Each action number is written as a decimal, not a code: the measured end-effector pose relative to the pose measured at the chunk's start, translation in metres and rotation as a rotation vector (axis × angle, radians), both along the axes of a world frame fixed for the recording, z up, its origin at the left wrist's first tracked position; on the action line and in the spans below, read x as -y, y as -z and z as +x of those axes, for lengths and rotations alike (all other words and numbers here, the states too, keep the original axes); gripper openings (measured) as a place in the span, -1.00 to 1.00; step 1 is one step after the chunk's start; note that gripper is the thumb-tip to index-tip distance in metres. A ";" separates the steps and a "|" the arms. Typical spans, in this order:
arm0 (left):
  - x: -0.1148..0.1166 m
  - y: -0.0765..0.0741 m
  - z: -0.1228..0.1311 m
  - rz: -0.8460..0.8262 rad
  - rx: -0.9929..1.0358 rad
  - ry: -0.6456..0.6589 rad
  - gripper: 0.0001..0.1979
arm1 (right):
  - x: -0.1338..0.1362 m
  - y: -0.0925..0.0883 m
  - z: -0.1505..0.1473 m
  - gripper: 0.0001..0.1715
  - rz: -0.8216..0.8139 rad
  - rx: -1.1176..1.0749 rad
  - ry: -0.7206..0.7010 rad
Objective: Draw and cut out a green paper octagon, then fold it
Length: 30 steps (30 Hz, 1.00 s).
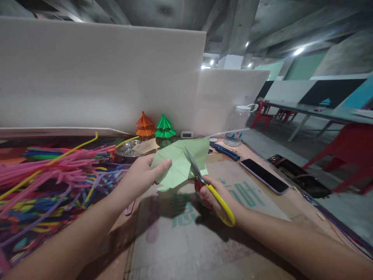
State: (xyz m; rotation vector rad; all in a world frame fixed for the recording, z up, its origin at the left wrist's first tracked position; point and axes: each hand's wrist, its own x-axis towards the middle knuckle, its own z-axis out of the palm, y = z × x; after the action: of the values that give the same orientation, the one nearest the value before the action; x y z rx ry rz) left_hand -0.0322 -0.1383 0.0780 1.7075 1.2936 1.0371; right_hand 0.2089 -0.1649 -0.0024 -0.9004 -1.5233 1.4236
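Pinched between thumb and fingers of my left hand (pixel 148 170) is a sheet of light green paper (pixel 176 165), held up above the cardboard. Thin lines on it spread out from one point, and part of its edge is cut. My right hand (pixel 217 194) grips scissors (pixel 221 204) with yellow handles, one part of them red. Their blades point up and left and lie against the paper's right part, with one blade in front of it. Behind the paper stand a small orange tiered pagoda (pixel 145 125) and a green one (pixel 164 127).
Many coloured straw-like strips (pixel 58 171) pile up at the left. A metal bowl (pixel 125 149) stands behind my left hand. At right are a phone (pixel 264 175), a dark blue tool (pixel 225 151) and a clear bottle (pixel 234 126). Cardboard (pixel 186 249) covers the table under my hands.
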 end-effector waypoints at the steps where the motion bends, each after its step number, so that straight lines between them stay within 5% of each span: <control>1: 0.000 0.000 0.000 0.001 0.001 0.000 -0.46 | 0.000 0.001 0.000 -0.22 -0.002 -0.002 0.001; 30: -0.001 0.002 -0.003 0.006 0.016 0.012 -0.47 | 0.000 0.001 0.000 -0.33 0.041 -0.013 0.022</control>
State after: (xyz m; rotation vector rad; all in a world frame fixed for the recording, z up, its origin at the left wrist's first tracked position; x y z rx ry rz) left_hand -0.0348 -0.1378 0.0763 1.7059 1.2697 1.0470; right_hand 0.2086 -0.1645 -0.0037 -0.8785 -1.5229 1.3753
